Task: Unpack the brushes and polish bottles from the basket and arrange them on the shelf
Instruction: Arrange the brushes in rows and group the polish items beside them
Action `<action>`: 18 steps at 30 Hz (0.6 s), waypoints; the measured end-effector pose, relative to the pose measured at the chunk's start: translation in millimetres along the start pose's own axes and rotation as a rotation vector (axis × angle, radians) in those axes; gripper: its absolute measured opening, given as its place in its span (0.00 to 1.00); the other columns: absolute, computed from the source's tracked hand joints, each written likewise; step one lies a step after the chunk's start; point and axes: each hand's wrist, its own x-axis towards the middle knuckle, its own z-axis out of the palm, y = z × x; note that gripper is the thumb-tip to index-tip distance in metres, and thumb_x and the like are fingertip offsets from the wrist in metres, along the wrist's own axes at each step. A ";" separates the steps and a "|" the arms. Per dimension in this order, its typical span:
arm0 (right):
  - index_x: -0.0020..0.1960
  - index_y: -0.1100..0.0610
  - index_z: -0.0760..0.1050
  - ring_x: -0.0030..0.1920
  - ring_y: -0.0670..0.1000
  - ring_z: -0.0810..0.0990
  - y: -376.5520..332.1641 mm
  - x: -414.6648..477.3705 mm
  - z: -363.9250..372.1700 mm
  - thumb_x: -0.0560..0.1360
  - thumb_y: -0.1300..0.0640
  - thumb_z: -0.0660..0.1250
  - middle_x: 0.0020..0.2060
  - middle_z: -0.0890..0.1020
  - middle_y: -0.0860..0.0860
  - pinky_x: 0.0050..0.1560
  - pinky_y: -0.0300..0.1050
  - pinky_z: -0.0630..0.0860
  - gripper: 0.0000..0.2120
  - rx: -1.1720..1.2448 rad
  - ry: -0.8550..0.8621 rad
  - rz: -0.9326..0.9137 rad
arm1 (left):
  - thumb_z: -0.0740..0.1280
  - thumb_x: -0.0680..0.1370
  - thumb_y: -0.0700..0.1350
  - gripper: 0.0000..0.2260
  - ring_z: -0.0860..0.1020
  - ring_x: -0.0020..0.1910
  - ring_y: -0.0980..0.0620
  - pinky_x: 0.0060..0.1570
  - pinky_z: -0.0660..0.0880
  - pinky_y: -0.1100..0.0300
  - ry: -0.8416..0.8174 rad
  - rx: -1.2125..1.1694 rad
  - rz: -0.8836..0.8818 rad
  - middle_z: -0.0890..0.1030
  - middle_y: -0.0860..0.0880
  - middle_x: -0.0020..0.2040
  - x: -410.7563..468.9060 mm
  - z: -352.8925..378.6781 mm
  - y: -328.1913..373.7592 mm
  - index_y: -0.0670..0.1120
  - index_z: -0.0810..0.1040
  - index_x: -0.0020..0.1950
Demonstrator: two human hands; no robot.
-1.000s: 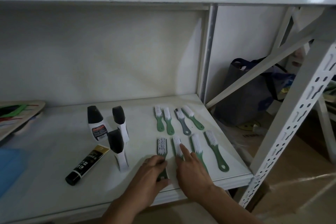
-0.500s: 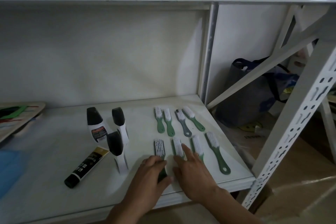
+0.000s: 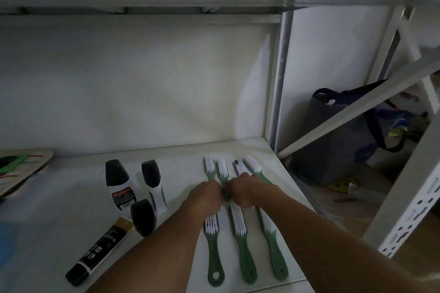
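Brushes in two rows on the right half of the shelf [image 3: 59, 197], white bristles, green handles. Back row [image 3: 222, 167]: four heads showing, handles running under the hands. Front row [image 3: 239, 242]: three brushes in full view, handles toward the shelf's front lip, ends close to the edge.

Left hand [image 3: 206, 194] and right hand [image 3: 245, 190] meet knuckle to knuckle over the back-row handles. Both curled, fingers folded down out of sight; a bit of green handle [image 3: 226, 194] shows in the gap between them. Cannot tell whether either hand is pinching a handle or only nudging it. My guess at the step: straightening the back row.

Polish bottles to the left: two upright, black caps, white bodies [image 3: 119, 184] [image 3: 153, 183]; a third [image 3: 142, 220] nearer, leaning or lying, cap toward the camera. Black and gold tube [image 3: 100, 251] lying flat, slanted, near the front edge. Basket not in view.

Further out: a board with coloured marks [image 3: 21, 169] at far left, a dark bag [image 3: 342, 135] on the floor beyond the shelf post.

Risks, as I judge them: both forearms cross directly over the front row, so a dropped wrist or a quick pull back would drag those brushes askew or off the lip. The left forearm passes just beside the nearest bottle; a sideways sweep could topple it into the two standing behind.
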 end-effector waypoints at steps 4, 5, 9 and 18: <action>0.64 0.55 0.76 0.67 0.61 0.71 4.8 5.6 7.1 0.79 0.56 0.62 0.63 0.78 0.57 0.70 0.67 0.63 0.15 -0.141 0.004 0.014 | 0.59 0.79 0.38 0.18 0.77 0.62 0.42 0.61 0.75 0.51 0.019 0.027 -0.012 0.77 0.41 0.65 0.0 12.4 -15.1 0.42 0.72 0.70; 0.65 0.55 0.76 0.68 0.61 0.70 4.0 5.6 6.9 0.79 0.56 0.63 0.63 0.78 0.57 0.70 0.66 0.63 0.15 -0.152 0.008 0.022 | 0.60 0.80 0.38 0.18 0.77 0.62 0.42 0.61 0.75 0.52 0.031 0.021 -0.015 0.77 0.41 0.65 -0.9 14.1 -16.7 0.42 0.72 0.69; 0.67 0.53 0.75 0.68 0.61 0.72 7.8 -0.7 2.9 0.78 0.59 0.63 0.64 0.77 0.56 0.70 0.62 0.67 0.18 0.030 0.082 0.048 | 0.59 0.80 0.39 0.16 0.77 0.61 0.43 0.58 0.74 0.56 0.028 -0.022 -0.023 0.77 0.41 0.65 -1.0 13.2 -20.2 0.40 0.74 0.67; 0.63 0.58 0.78 0.58 0.57 0.82 101.0 -13.5 9.6 0.76 0.57 0.69 0.59 0.81 0.56 0.61 0.52 0.80 0.16 0.403 0.265 0.447 | 0.64 0.79 0.44 0.10 0.79 0.56 0.44 0.55 0.76 0.55 0.157 -0.027 0.296 0.81 0.44 0.57 22.6 20.0 30.1 0.43 0.81 0.57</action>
